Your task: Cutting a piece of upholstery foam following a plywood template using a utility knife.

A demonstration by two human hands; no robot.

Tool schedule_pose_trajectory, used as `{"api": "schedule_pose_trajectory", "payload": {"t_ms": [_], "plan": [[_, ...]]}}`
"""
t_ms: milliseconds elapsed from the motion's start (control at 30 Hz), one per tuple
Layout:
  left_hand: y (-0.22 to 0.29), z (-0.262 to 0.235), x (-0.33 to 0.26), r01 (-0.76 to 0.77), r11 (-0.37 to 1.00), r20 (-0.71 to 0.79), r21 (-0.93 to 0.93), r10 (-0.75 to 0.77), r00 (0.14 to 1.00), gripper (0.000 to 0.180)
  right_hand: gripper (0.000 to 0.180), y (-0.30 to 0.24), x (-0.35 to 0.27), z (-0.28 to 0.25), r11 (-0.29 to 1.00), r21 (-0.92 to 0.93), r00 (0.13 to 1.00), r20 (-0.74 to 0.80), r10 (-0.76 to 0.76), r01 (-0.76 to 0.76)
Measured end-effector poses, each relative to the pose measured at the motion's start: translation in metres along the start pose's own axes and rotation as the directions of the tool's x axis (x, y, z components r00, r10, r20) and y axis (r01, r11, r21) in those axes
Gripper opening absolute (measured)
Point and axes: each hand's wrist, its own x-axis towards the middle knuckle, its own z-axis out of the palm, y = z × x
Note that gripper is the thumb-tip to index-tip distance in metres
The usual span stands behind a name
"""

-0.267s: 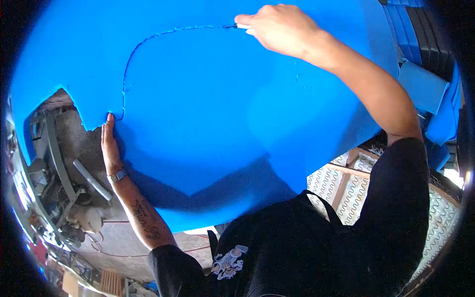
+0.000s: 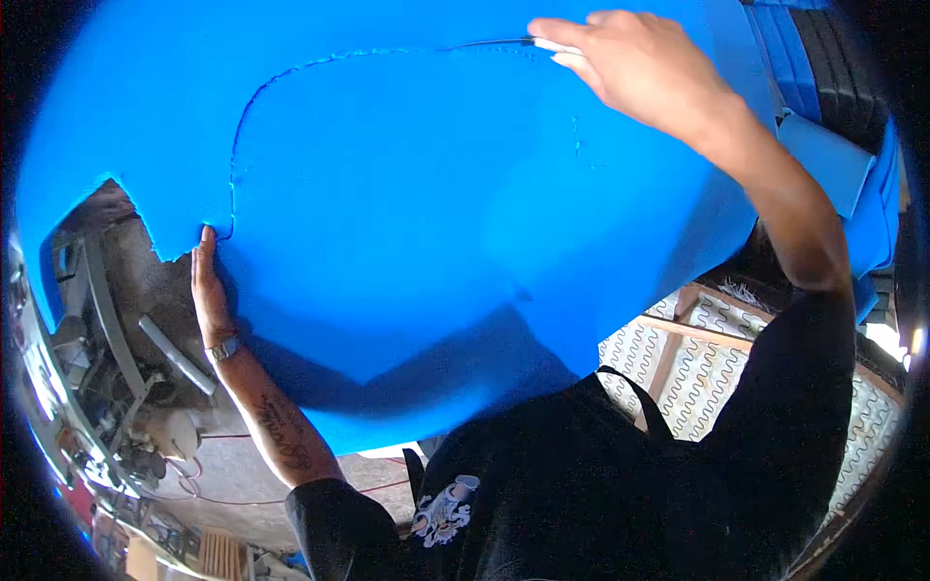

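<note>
A large blue foam sheet (image 2: pixel 387 213) spreads before me. A curved cut runs from its left edge beside my left hand, up and over toward the top. My right hand (image 2: pixel 644 73) is closed on the white handle of a knife (image 2: pixel 492 42); its thin blade points left, the tip at the cut line. Short marks continue to the right of the cut. My left hand (image 2: pixel 210 290) holds the sheet's left edge, one digit on top by the start of the cut; its other fingers are partly hidden.
At the left, a jagged notch in the sheet shows the floor (image 2: pixel 136 252), with a pale rod (image 2: pixel 177 355) below. A wooden frame with zigzag springs (image 2: pixel 712 363) stands at the lower right. Blue and black foam pieces (image 2: pixel 823 160) are stacked at the far right. A red cord crosses the floor.
My right hand has moved right with the knife, and more of its blade now shows above the foam. My left hand stays at the same edge of the sheet.
</note>
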Motion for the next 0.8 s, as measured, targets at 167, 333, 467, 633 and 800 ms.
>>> {"api": "schedule_pose_trajectory", "payload": {"t_ms": [167,333,467,633,800], "plan": [[0.006,0.02,-0.003,0.033,0.999,0.0,0.002,-0.033,0.999,0.05,0.02,-0.004,0.02,0.04,0.873,-0.218,0.651,0.594,0.474,-0.437],[-0.013,-0.01,0.003,-0.113,0.991,0.04,0.069,0.11,0.993,0.051,0.018,-0.003,0.005,0.003,0.929,-0.116,0.822,0.436,0.365,-0.351],[-0.013,-0.018,0.008,-0.1,0.966,0.019,0.239,0.099,0.995,0.049,0.02,-0.002,-0.008,0.001,0.941,-0.158,0.862,0.378,0.337,-0.299],[-0.032,-0.062,0.042,0.74,-0.334,0.778,-0.584,0.032,0.628,0.045,0.021,-0.007,0.016,0.028,0.842,-0.285,0.583,0.62,0.526,-0.458],[-0.037,-0.066,0.039,0.764,-0.186,0.768,-0.617,0.065,0.637,0.047,0.019,-0.008,0.02,0.004,0.773,-0.198,0.503,0.658,0.561,-0.603]]}}
